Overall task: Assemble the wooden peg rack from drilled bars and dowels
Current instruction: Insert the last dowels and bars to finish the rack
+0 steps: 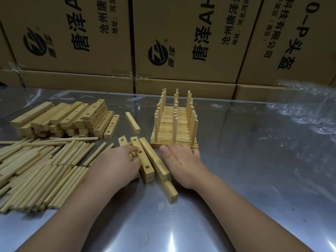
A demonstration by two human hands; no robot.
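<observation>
Three drilled wooden bars lie side by side in front of me. My left hand [118, 164] rests over the leftmost bar [122, 141], fingertips touching the middle drilled bar [142, 160], whose three holes face up. The third bar [154, 160] lies on its side, with another bar [171, 190] partly under it. My right hand [183, 164] lies flat on the table, fingers straight, just right of the bars and touching the front edge of a finished stack of peg racks [175, 122]. A heap of dowels [41, 168] lies at the left.
A pile of drilled bars [61, 118] sits at the back left, and one loose bar [132, 122] lies between it and the racks. Cardboard boxes [181, 39] wall off the back. Clear plastic wrap [309, 110] lies at the right on the metal table [254, 179].
</observation>
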